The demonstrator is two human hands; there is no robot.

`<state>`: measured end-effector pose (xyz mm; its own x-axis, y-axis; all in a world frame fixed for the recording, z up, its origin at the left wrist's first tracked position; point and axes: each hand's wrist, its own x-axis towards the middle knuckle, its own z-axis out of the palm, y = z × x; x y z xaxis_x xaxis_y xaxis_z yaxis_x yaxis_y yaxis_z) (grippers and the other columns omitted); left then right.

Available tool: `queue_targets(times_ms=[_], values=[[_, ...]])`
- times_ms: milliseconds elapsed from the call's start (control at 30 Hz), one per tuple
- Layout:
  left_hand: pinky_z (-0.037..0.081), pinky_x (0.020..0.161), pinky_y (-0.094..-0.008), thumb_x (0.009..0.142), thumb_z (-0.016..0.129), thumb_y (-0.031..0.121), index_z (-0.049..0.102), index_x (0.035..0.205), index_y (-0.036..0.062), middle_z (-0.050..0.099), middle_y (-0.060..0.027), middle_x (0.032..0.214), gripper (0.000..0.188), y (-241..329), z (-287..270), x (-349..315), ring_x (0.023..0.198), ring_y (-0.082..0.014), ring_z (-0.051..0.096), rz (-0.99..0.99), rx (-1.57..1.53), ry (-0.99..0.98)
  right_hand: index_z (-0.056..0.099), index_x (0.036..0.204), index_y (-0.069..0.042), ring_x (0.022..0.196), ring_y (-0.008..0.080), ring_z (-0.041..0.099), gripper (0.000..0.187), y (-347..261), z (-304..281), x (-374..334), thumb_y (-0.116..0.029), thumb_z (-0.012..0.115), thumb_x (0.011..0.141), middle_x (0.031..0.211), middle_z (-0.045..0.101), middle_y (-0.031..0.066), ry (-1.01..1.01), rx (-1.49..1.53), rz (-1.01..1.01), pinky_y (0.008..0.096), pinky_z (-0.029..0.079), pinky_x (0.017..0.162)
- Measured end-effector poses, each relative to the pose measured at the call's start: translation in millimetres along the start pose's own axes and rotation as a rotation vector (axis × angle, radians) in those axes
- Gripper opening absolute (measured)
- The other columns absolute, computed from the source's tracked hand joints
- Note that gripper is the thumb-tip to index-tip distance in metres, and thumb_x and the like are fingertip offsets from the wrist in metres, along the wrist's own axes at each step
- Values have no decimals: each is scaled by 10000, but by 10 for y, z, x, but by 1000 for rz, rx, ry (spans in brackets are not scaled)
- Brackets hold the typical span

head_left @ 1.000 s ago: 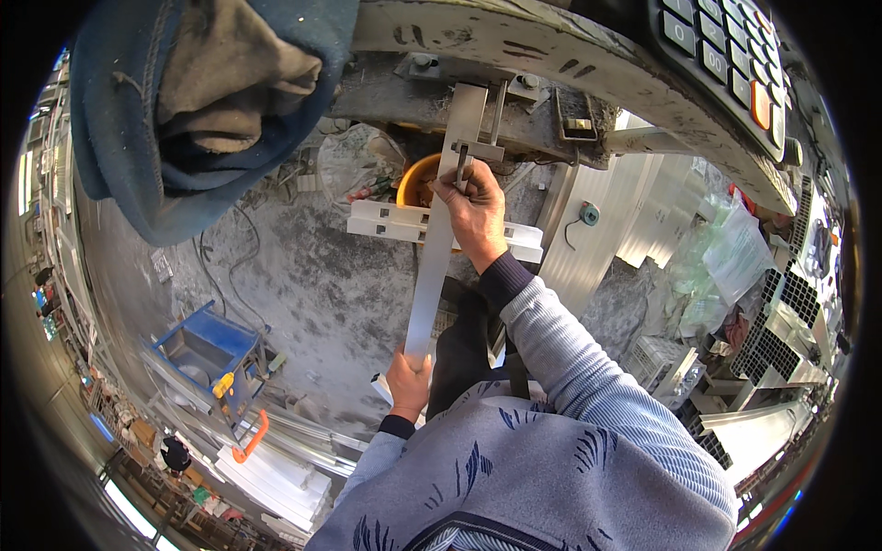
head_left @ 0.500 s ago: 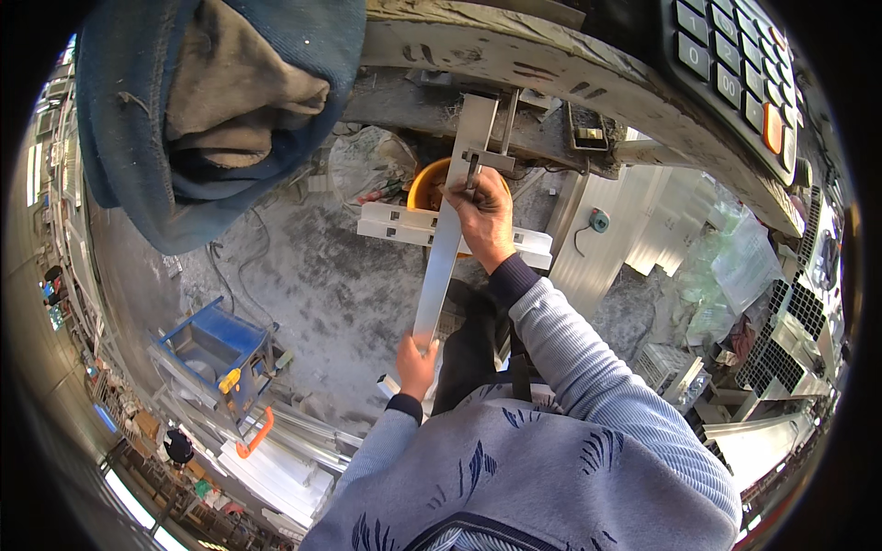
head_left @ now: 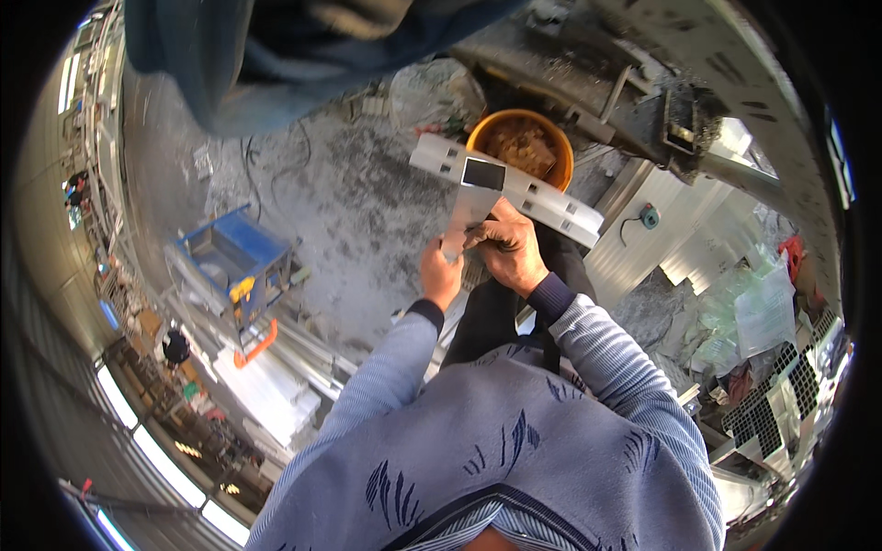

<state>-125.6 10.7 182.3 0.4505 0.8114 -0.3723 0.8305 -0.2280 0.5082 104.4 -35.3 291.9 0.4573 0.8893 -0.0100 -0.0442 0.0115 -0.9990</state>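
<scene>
Compared with a half second ago, the metal tube (head_left: 470, 209) no longer stretches past the orange bucket (head_left: 563, 156); it tilts on the bucket's near side, its dark, hollow rectangular end facing up. The right hand (head_left: 513, 250), earlier beside the bucket, is now drawn back, its bent fingers against the tube. The left hand (head_left: 441, 274) grips the tube's lower part, both forearms angled inward. The smooth, silvery tube overlaps a pale slotted bar (head_left: 553, 208) just before the bucket.
</scene>
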Motion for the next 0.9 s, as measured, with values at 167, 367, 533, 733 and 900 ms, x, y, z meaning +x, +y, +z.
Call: queue_targets(times_ms=[167, 367, 533, 733, 900], values=[[510, 901, -493, 843, 793, 165, 609, 1236, 37, 679, -200, 1104, 452, -5, -41, 34, 1055, -427, 627, 4, -61, 55, 718, 840, -68, 1116, 364, 673, 265, -121, 78, -164, 155, 680, 701, 1276, 654, 161, -70, -5, -42, 375, 555, 899], [522, 949, -470, 876, 790, 196, 616, 1264, 65, 680, -181, 1190, 446, -21, -46, 72, 1140, -402, 626, -21, -71, 39, 723, 856, -69, 1131, 360, 675, 270, -191, 29, -234, 159, 695, 714, 1283, 659, 167, -101, -52, -66, 375, 554, 912], [526, 949, -466, 873, 786, 160, 613, 1248, 65, 685, -168, 1182, 423, -138, 22, 75, 1121, -397, 636, -19, -103, 64, 735, 885, -75, 1208, 365, 652, 294, -223, 49, -320, 155, 721, 703, 1265, 681, 164, -112, -119, -122, 392, 554, 950], [526, 944, -466, 851, 794, 110, 608, 1192, 62, 688, -164, 1160, 392, -215, 113, 52, 1091, -401, 645, -19, -315, 134, 737, 920, -66, 1245, 350, 639, 314, -266, 54, -395, 155, 726, 698, 1273, 686, 163, -134, -168, -165, 405, 554, 980], [520, 958, -469, 846, 797, 102, 597, 1205, 63, 684, -158, 1181, 413, -174, 3, -19, 1107, -398, 643, 73, -150, 135, 735, 907, -76, 1244, 350, 639, 326, -281, 107, -439, 157, 732, 679, 1259, 694, 152, -112, -175, -180, 406, 555, 982]])
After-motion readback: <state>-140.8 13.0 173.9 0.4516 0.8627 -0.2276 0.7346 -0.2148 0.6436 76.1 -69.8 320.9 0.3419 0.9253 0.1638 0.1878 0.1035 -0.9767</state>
